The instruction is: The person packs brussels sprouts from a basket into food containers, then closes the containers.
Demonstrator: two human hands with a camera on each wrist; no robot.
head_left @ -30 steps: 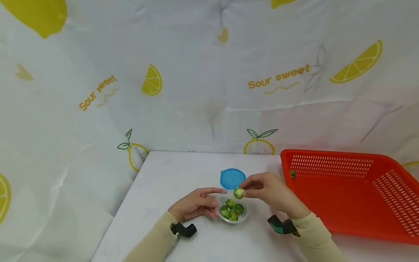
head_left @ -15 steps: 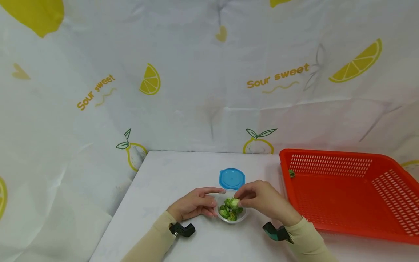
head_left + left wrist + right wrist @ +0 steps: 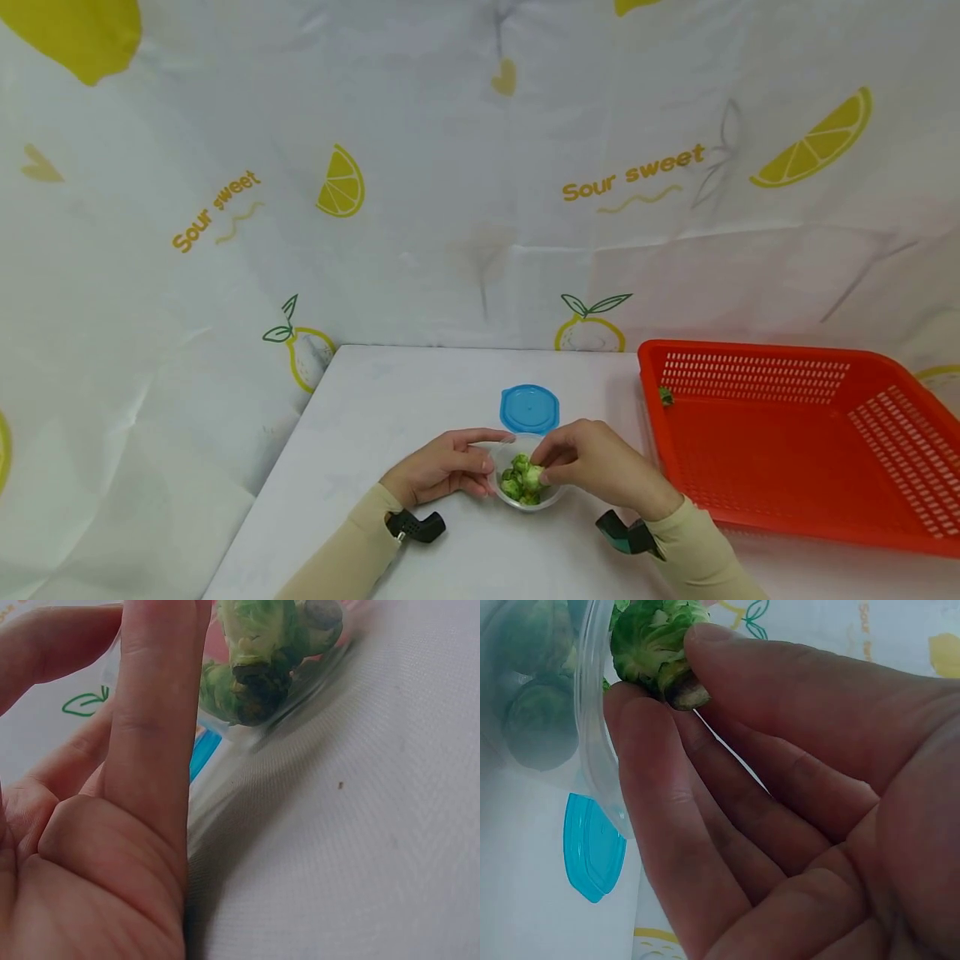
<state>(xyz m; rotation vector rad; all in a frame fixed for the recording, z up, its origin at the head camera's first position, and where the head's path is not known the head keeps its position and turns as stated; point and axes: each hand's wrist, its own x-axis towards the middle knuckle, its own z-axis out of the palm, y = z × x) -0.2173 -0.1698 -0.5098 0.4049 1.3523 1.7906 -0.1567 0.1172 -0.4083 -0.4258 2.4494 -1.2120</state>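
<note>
A clear plastic bowl [image 3: 553, 498] with several green Brussels sprouts [image 3: 512, 487] in it stands on the table. My left hand [image 3: 448, 465] holds the bowl at its left side, the index finger reaching along the far rim. In the left wrist view, a straight finger partly hides the bowl. Between thumb and fingertips my right hand [image 3: 600, 467] pinches one Brussels sprout [image 3: 656, 645], low inside the bowl over the other sprouts. The cut stem end of this sprout shows in the right wrist view. A blue lid [image 3: 529, 408] lies just behind the bowl.
At the right stands a large red plastic basket [image 3: 757, 450] with slotted walls. One small green piece [image 3: 666, 397] sits at its left inner wall. A white cloth [image 3: 420, 208] printed with lemons hangs behind the white table [image 3: 405, 392].
My right hand has lowered the pinched Brussels sprout from above the rim into the bowl, slightly leftward. My left hand stays at the bowl, and the lid has not moved.
</note>
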